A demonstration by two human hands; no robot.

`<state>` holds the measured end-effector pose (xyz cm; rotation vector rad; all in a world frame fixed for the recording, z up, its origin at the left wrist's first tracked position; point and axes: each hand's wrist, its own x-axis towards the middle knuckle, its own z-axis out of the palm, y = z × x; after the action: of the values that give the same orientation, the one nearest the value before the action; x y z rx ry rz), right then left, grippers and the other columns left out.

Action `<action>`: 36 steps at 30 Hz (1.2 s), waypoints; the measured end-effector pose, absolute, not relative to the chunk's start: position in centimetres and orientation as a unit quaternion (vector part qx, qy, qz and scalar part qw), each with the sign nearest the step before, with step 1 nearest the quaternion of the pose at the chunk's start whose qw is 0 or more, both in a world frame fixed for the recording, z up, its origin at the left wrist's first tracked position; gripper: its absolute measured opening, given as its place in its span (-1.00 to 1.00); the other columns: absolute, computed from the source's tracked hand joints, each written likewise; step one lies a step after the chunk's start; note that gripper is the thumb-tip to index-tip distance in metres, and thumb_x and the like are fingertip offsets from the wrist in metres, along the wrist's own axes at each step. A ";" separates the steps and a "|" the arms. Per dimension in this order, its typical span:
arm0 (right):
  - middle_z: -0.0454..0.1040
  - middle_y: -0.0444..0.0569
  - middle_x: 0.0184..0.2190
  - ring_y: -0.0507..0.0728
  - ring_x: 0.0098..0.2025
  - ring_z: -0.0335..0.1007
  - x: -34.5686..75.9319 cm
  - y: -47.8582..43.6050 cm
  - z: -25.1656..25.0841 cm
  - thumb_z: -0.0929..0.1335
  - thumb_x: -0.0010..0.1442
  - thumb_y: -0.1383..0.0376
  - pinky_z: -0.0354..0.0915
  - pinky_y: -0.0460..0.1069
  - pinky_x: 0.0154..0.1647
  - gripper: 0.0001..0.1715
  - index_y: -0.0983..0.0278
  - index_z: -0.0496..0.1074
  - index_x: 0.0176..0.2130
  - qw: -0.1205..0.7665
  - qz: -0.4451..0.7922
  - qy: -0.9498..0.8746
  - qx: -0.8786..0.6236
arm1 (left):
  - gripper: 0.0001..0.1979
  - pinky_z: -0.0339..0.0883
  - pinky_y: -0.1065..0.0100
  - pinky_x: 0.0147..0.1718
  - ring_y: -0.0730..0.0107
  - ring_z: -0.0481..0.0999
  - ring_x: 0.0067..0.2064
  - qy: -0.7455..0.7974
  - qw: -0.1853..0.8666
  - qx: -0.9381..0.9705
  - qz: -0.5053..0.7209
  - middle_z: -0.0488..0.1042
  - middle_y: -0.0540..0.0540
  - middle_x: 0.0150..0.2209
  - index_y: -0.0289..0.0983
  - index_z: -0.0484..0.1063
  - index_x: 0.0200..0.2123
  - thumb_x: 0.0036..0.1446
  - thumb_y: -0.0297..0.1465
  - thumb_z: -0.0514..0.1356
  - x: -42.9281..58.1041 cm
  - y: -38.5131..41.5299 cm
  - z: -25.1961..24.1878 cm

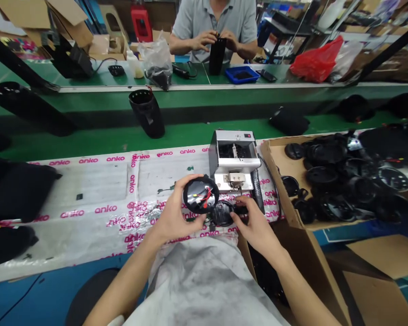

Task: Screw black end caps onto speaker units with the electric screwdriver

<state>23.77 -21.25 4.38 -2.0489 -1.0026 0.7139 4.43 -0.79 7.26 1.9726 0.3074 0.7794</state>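
Two hands work over a plastic-wrapped bench: the left hand (175, 214) clenches a round black plastic housing (201, 195) by its rim, its fingers (192, 180) curled around the edge and its open face tilted up, showing silver foil and red wires inside. The right hand (255, 226) sits just beside it, with its fingertips (240, 202) on a second round black piece (222, 213) on the bench. Whether they grip that piece or only rest on it cannot be told. Directly behind the hands stands a boxy silver metal machine (234, 158), its top open on dark parts. Clear plastic film printed with pink "anko" lettering (105, 159) covers the bench, and a pale grey cloth (204, 283) drapes the person's lap. To the right, a brown cardboard tray (275, 181) holds a heap of round black plastic parts (326, 153). Beyond the bench, a black cylindrical casing (147, 113) stands on a green conveyor belt (122, 141). Across the line, a co-worker in a grey polo shirt (214, 27) holds a similar upright black casing (217, 55) with both hands, near a blue plastic tray (242, 74) and a red plastic bag (316, 61) – all of it on the far side of the belt
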 end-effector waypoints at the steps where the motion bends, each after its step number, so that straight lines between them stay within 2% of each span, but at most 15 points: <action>1: 0.42 0.24 0.27 0.42 0.35 0.39 23.6 -21.3 4.6 0.41 0.34 0.13 0.32 0.44 0.43 -0.48 0.22 0.38 0.22 0.358 0.266 -0.408 -0.797 | -0.04 0.34 -0.13 0.44 -0.15 0.40 0.44 0.110 0.490 0.813 0.296 0.30 -0.36 0.42 -0.13 0.06 0.51 0.14 -0.41 0.44 4.3 -0.3 7.3; 4: 0.32 0.19 0.45 0.51 0.52 0.17 23.0 -21.0 4.5 0.50 0.20 0.26 0.12 0.51 0.56 -0.35 0.19 0.44 0.26 0.302 0.248 -0.489 -0.780 | 0.12 0.31 -0.18 0.45 -0.23 0.37 0.46 0.130 0.450 0.830 0.304 0.24 -0.40 0.44 -0.14 0.06 0.52 0.04 -0.20 0.60 4.4 -0.1 7.1; 6: 0.28 0.17 0.50 0.56 0.57 0.08 22.7 -20.7 4.0 0.53 0.16 0.31 0.08 0.55 0.57 -0.30 0.20 0.46 0.27 0.257 0.238 -0.542 -0.764 | 0.17 0.42 -0.15 0.37 -0.19 0.47 0.36 0.175 0.418 0.816 0.360 0.33 -0.37 0.35 -0.14 0.13 0.49 -0.06 -0.08 0.64 4.8 -0.7 6.4; 7: 0.29 0.18 0.49 0.57 0.57 0.06 22.7 -20.5 3.7 0.54 0.17 0.32 0.07 0.56 0.57 -0.30 0.20 0.46 0.27 0.243 0.234 -0.557 -0.759 | 0.14 0.47 -0.11 0.33 -0.14 0.52 0.32 0.193 0.415 0.802 0.385 0.39 -0.34 0.30 -0.15 0.15 0.48 -0.04 -0.07 0.64 5.0 -1.1 5.9; 10: 0.44 0.19 0.36 0.54 0.49 0.22 22.9 -20.1 3.5 0.57 0.20 0.26 0.10 0.55 0.55 -0.38 0.21 0.49 0.21 0.250 0.237 -0.553 -0.758 | 0.00 0.50 -0.03 0.32 -0.05 0.56 0.32 0.210 0.439 0.772 0.409 0.47 -0.33 0.30 -0.17 0.13 0.50 0.14 -0.15 0.55 5.5 -2.0 4.9; 12: 0.49 0.20 0.27 0.47 0.38 0.38 23.3 -20.3 4.1 0.58 0.22 0.16 0.26 0.48 0.48 -0.36 0.21 0.45 0.21 0.263 0.242 -0.538 -0.763 | -0.06 0.44 -0.05 0.37 -0.06 0.52 0.37 0.203 0.452 0.768 0.407 0.44 -0.37 0.36 -0.20 0.11 0.51 0.22 -0.15 0.49 5.6 -2.4 4.4; 14: 0.51 0.18 0.23 0.40 0.29 0.48 23.8 -20.6 4.9 0.59 0.23 0.01 0.40 0.38 0.37 -0.18 0.19 0.35 0.31 0.321 0.281 -0.504 -0.751 | -0.05 0.42 -0.06 0.38 -0.09 0.50 0.39 0.202 0.454 0.763 0.413 0.40 -0.39 0.39 -0.21 0.13 0.50 0.21 -0.08 0.48 5.8 -2.7 4.2; 17: 0.54 0.13 0.18 0.35 0.21 0.54 24.0 -20.5 5.9 0.54 0.21 -0.22 0.44 0.30 0.33 0.12 0.10 0.17 0.50 0.499 0.386 -0.420 -0.653 | 0.02 0.47 -0.02 0.34 -0.09 0.55 0.33 0.224 0.447 0.746 0.439 0.46 -0.36 0.33 -0.21 0.20 0.45 0.09 0.00 0.55 6.3 -3.2 3.9; 19: 0.58 0.11 0.17 0.37 0.21 0.56 23.4 -19.5 6.2 0.51 0.20 -0.30 0.40 0.30 0.37 0.10 0.10 0.26 0.49 0.619 0.426 -0.357 -0.555 | -0.05 0.51 0.02 0.27 -0.05 0.61 0.26 0.234 0.438 0.736 0.459 0.52 -0.32 0.25 -0.22 0.26 0.41 0.10 0.00 0.54 6.7 -3.3 3.7; 22: 0.58 0.11 0.24 0.43 0.31 0.51 21.8 -16.8 6.4 0.50 0.21 -0.30 0.30 0.34 0.48 -0.10 0.12 0.50 0.31 0.732 0.416 -0.292 -0.454 | -0.18 0.54 0.03 0.21 -0.03 0.63 0.20 0.219 0.429 0.731 0.484 0.54 -0.30 0.19 -0.25 0.32 0.36 0.18 -0.03 0.47 7.1 -3.3 3.6; 25: 0.56 0.09 0.29 0.48 0.42 0.40 20.0 -14.1 6.9 0.48 0.17 -0.34 0.20 0.39 0.56 -0.12 0.14 0.58 0.22 0.765 0.427 -0.258 -0.408 | -0.22 0.51 0.02 0.22 -0.04 0.61 0.21 0.209 0.440 0.728 0.483 0.53 -0.29 0.19 -0.24 0.31 0.35 0.19 -0.09 0.46 7.2 -3.1 3.6; 28: 0.61 0.05 0.25 0.47 0.47 0.34 18.5 -13.1 7.5 0.42 0.22 -0.34 0.18 0.41 0.58 -0.19 0.13 0.64 0.16 0.787 0.458 -0.207 -0.358 | -0.24 0.49 -0.01 0.24 -0.05 0.58 0.24 0.205 0.469 0.723 0.464 0.50 -0.29 0.22 -0.22 0.29 0.35 0.20 -0.12 0.45 6.9 -2.8 3.8; 33: 0.58 0.03 0.30 0.42 0.52 0.27 17.7 -13.9 7.7 0.34 0.33 -0.32 0.15 0.38 0.60 -0.21 0.12 0.64 0.21 0.800 0.446 -0.194 -0.352 | -0.22 0.43 -0.04 0.32 -0.06 0.52 0.31 0.173 0.529 0.743 0.373 0.43 -0.29 0.30 -0.16 0.24 0.39 0.22 -0.17 0.48 6.0 -1.8 4.8; 36: 0.55 0.02 0.34 0.43 0.48 0.34 18.4 -14.3 7.7 0.34 0.34 -0.31 0.17 0.40 0.59 -0.23 0.10 0.62 0.23 0.789 0.448 -0.216 -0.361 | -0.14 0.38 -0.07 0.36 -0.08 0.46 0.37 0.196 0.470 0.772 0.382 0.36 -0.31 0.34 -0.14 0.23 0.37 0.14 -0.14 0.55 4.9 -1.6 6.0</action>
<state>18.38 -14.25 7.69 -0.7777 -0.4648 0.9648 4.90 -1.58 6.03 1.8912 0.4792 0.9353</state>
